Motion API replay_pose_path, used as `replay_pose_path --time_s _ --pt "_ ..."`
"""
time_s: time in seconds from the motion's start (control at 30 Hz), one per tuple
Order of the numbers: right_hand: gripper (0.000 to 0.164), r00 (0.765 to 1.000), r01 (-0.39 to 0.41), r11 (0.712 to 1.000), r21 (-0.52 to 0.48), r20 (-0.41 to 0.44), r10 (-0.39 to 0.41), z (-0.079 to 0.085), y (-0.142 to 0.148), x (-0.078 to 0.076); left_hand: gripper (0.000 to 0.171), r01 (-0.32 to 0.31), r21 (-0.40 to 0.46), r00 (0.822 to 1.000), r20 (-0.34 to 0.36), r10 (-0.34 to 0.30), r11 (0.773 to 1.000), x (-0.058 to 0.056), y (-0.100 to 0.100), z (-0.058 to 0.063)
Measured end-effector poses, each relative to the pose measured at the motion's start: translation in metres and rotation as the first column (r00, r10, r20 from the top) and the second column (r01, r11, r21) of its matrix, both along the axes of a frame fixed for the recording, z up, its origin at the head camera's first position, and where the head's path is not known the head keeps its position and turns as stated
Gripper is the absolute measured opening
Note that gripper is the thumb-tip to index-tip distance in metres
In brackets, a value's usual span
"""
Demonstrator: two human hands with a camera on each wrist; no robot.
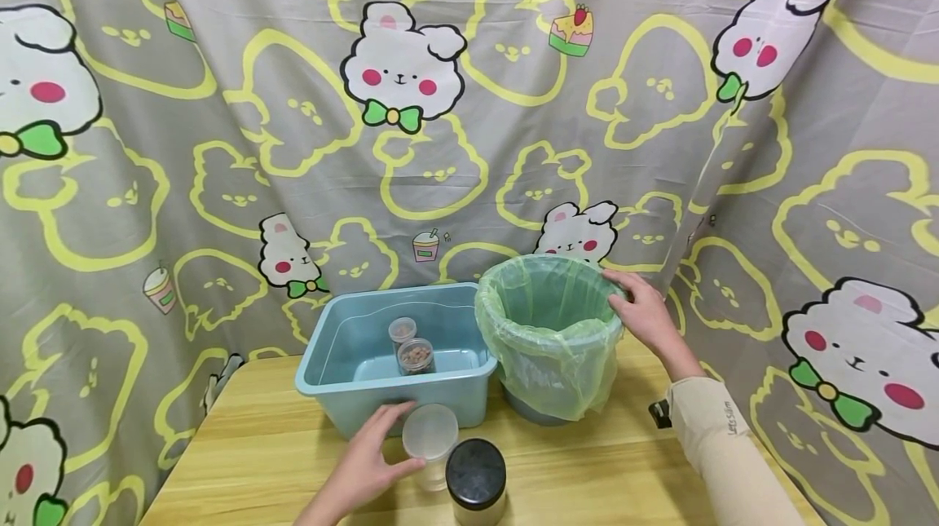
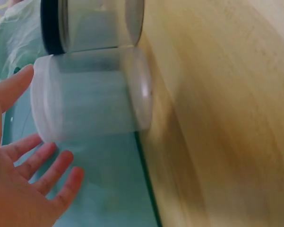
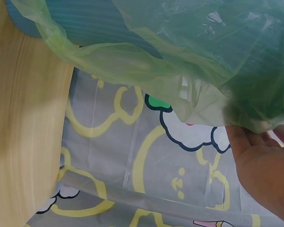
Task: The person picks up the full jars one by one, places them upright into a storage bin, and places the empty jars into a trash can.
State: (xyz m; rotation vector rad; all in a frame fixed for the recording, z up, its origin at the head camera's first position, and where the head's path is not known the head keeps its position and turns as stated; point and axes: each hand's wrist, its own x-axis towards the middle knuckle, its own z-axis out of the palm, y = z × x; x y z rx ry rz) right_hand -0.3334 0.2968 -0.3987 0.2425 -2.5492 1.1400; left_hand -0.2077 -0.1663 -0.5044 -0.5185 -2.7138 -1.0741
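A clear plastic jar with a frosted lid (image 1: 430, 432) stands on the table before the blue basin (image 1: 399, 383). My left hand (image 1: 359, 465) is spread beside it, with thumb and fingers apart around the lid. In the left wrist view the fingers of that hand (image 2: 33, 175) are straight and close to the jar (image 2: 92, 97). Beside that jar is another one with a black lid (image 1: 476, 475). With my right hand (image 1: 645, 314) I grip the rim of a trash bin (image 1: 539, 412) lined with a thin green bag (image 1: 572, 371); the bag hides some fingertips.
Two small jars (image 1: 416, 355) with brown pieces inside stand in the basin. A small black object (image 1: 660, 413) lies at the table's right side, near my sleeve. Behind the wooden table (image 1: 242, 444) hangs a grey curtain (image 1: 411, 175) with cartoon prints.
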Motion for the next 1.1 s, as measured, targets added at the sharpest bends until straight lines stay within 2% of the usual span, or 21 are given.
replay_pose_path --time_s 0.1,0.23,0.37,0.47,0.77,1.1 --pt "0.050 1.000 -0.002 1.000 -0.006 0.002 0.002 0.0001 -0.0004 0.0002 0.079 0.013 0.002 1.000 0.010 -0.013 1.000 -0.0026 0.0027 -0.0043" --pt "0.050 1.000 -0.001 1.000 -0.013 0.004 0.001 -0.0004 -0.0002 0.0011 0.078 0.011 -0.017 1.000 -0.010 -0.011 1.000 -0.0044 0.0049 -0.0089" --pt "0.050 1.000 -0.001 1.000 -0.015 0.004 0.001 -0.0010 0.0000 0.0011 0.079 0.000 -0.026 1.000 0.018 0.000 1.000 -0.0056 0.0052 -0.0111" --pt "0.050 1.000 -0.003 1.000 -0.018 0.004 0.003 -0.0015 0.0002 0.0004 0.079 -0.006 -0.024 0.998 0.055 0.007 1.000 -0.0068 0.0051 -0.0107" --pt "0.049 1.000 -0.012 1.000 -0.025 0.005 0.012 -0.0026 0.0000 -0.0008 0.079 0.000 -0.019 0.996 0.089 0.002 1.000 -0.0058 0.0037 -0.0096" --pt "0.050 1.000 -0.012 1.000 -0.026 0.009 0.012 -0.0036 0.0012 -0.0012 0.084 0.052 0.006 0.991 0.124 -0.052 0.999 -0.0062 0.0064 -0.0073"
